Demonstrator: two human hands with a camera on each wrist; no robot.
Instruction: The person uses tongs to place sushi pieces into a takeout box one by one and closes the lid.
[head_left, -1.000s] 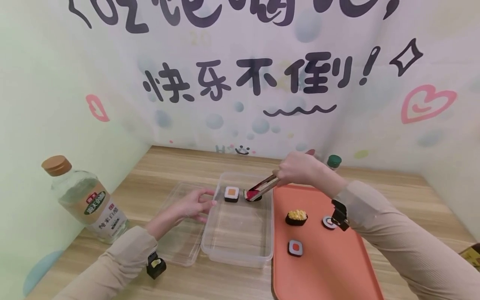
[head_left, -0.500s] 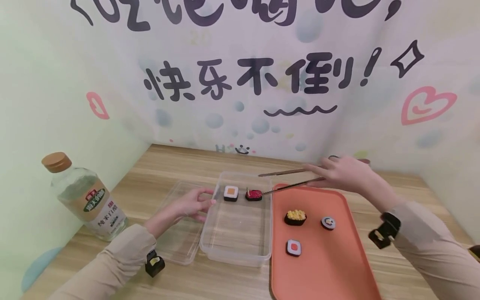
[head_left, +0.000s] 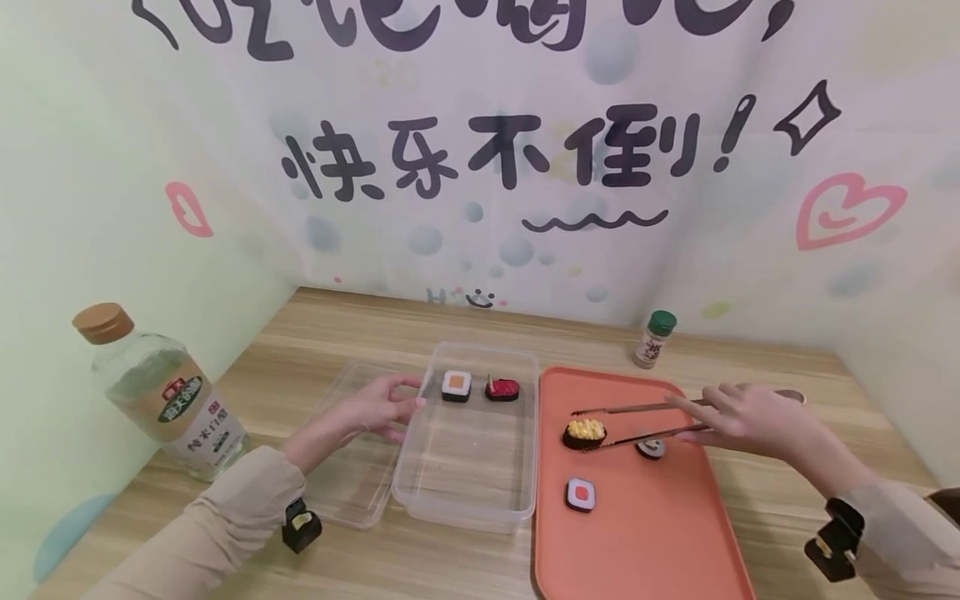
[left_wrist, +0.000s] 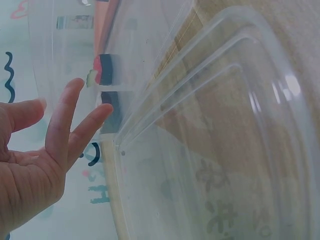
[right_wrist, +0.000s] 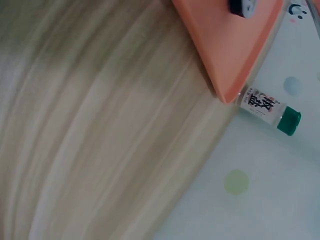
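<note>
"While the right hand (head_left: 738, 421) is gripping the tongs (head_left: 630, 409) at the right of the frame, what is the left hand (head_left: 375, 408) doing?"

"It's grasping nothing; its fingers are lying loosely spread at the left wall of the clear box (head_left: 465, 510), near the middle of the frame. Whether they're pressing that wall, I'm not able to tell."

"And the tongs?"

"Their prongs are standing apart, one passing above the yellow-topped sushi (head_left: 584, 432) and the other reaching its lower right edge. That piece is sitting on the orange tray (head_left: 645, 533), right of centre and below mid-height. Whether metal is meeting it, I'm not managing to see."

"How are you judging the grip?"

"I'm favouring tips set low and level on the dark sides, squeezing gently. Anyone pinching higher is probably risking the topping, or tipping the piece over."

"Are the neighbours mattering?"

"One is. The round roll (head_left: 651, 450) is lying partly hidden behind the lower prong, so I'd be watching that the prong isn't nudging it. The red-centred roll (head_left: 581, 494) is lying lower in the frame, apart from both tips."

"What is the box holding?"

"An orange-centred roll (head_left: 456, 386) and a red-topped sushi (head_left: 502, 389) are sitting side by side toward its upper end."
</note>
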